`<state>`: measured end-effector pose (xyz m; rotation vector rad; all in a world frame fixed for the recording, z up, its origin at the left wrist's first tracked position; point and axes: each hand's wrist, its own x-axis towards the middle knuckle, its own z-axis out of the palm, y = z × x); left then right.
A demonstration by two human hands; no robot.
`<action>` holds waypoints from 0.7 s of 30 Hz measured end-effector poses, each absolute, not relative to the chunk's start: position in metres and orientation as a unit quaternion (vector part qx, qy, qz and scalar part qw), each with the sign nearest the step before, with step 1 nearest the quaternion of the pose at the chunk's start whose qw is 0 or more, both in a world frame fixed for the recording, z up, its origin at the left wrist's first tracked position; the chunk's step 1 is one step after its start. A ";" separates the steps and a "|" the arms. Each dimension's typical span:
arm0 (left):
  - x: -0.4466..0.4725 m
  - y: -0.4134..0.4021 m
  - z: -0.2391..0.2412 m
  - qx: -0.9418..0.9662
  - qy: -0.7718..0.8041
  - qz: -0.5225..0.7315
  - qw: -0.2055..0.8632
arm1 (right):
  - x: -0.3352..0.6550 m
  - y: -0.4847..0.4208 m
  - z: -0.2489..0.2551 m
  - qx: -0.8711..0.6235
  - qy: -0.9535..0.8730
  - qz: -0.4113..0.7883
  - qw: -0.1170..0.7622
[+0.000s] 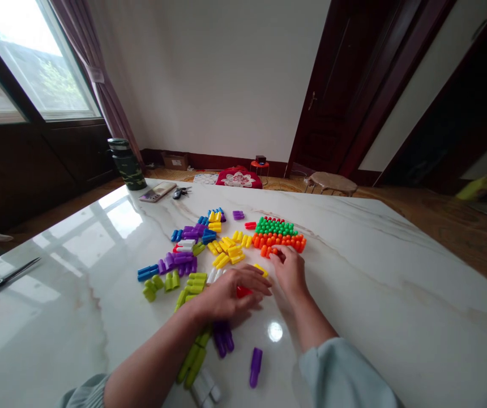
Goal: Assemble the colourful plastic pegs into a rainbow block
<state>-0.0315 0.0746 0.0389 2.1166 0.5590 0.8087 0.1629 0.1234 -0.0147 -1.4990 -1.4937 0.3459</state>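
My right hand (289, 273) pinches an orange bullet-shaped plastic piece (274, 252) at the near edge of a block of upright orange pieces (283, 240). Behind these stand rows of green pieces (275, 227) and red pieces (272, 219). My left hand (235, 289) hovers palm down, its fingers stretched out and apart, over a red piece (243, 292) that it partly hides. Around it lie loose yellow pieces (226, 245), lime green pieces (196, 280), purple pieces (179, 259) and white pieces (213, 276), many joined side by side.
A single purple piece (256, 367) lies near the front. Black scissors (1, 283) rest at the left. Toward the far left edge of the marble-patterned table (375, 255) are a camouflage flask (127, 164), a phone (157, 191) and keys (180, 192).
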 end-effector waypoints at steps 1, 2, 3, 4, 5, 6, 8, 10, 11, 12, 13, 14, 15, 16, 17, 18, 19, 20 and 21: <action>-0.031 0.074 0.040 0.857 0.210 0.300 0.363 | 0.162 0.123 -0.014 -0.618 -0.604 0.144 0.481; -0.030 0.073 0.039 0.872 0.209 0.287 0.336 | 0.161 0.121 -0.011 -0.625 -0.597 0.142 0.483; -0.030 0.073 0.038 0.883 0.215 0.282 0.308 | 0.161 0.119 -0.009 -0.633 -0.591 0.132 0.482; -0.030 0.074 0.036 0.889 0.227 0.281 0.280 | 0.160 0.117 -0.006 -0.644 -0.587 0.117 0.477; -0.031 0.075 0.033 0.893 0.243 0.284 0.253 | 0.160 0.115 -0.004 -0.654 -0.588 0.097 0.466; -0.032 0.077 0.030 0.893 0.261 0.287 0.228 | 0.160 0.113 -0.002 -0.663 -0.592 0.077 0.452; -0.034 0.081 0.024 0.888 0.301 0.295 0.184 | 0.160 0.110 0.001 -0.674 -0.604 0.048 0.422; -0.036 0.085 0.019 0.881 0.331 0.300 0.155 | 0.159 0.110 0.001 -0.673 -0.619 0.045 0.402; -0.038 0.087 0.018 0.878 0.341 0.304 0.145 | 0.158 0.110 0.001 -0.668 -0.627 0.053 0.397; -0.040 0.088 0.018 0.872 0.352 0.310 0.139 | 0.157 0.110 0.001 -0.662 -0.635 0.065 0.392; -0.043 0.089 0.019 0.864 0.367 0.318 0.134 | 0.157 0.110 0.001 -0.657 -0.642 0.077 0.389; -0.046 0.090 0.021 0.852 0.389 0.325 0.131 | 0.156 0.109 0.001 -0.652 -0.647 0.087 0.385; -0.050 0.091 0.023 0.836 0.418 0.334 0.125 | 0.155 0.109 0.001 -0.650 -0.650 0.094 0.382; -0.055 0.092 0.025 0.815 0.452 0.344 0.117 | 0.154 0.108 0.001 -0.648 -0.653 0.097 0.380; -0.060 0.093 0.027 0.791 0.487 0.356 0.106 | 0.154 0.108 0.002 -0.649 -0.654 0.097 0.378; -0.066 0.095 0.029 0.768 0.517 0.366 0.096 | 0.154 0.107 0.002 -0.649 -0.654 0.098 0.376; -0.071 0.096 0.031 0.746 0.544 0.376 0.088 | 0.153 0.107 0.002 -0.650 -0.653 0.100 0.375; -0.077 0.097 0.033 0.726 0.565 0.384 0.082 | 0.153 0.106 0.002 -0.652 -0.652 0.102 0.373; -0.081 0.098 0.034 0.711 0.581 0.389 0.078 | 0.153 0.106 0.003 -0.654 -0.651 0.103 0.371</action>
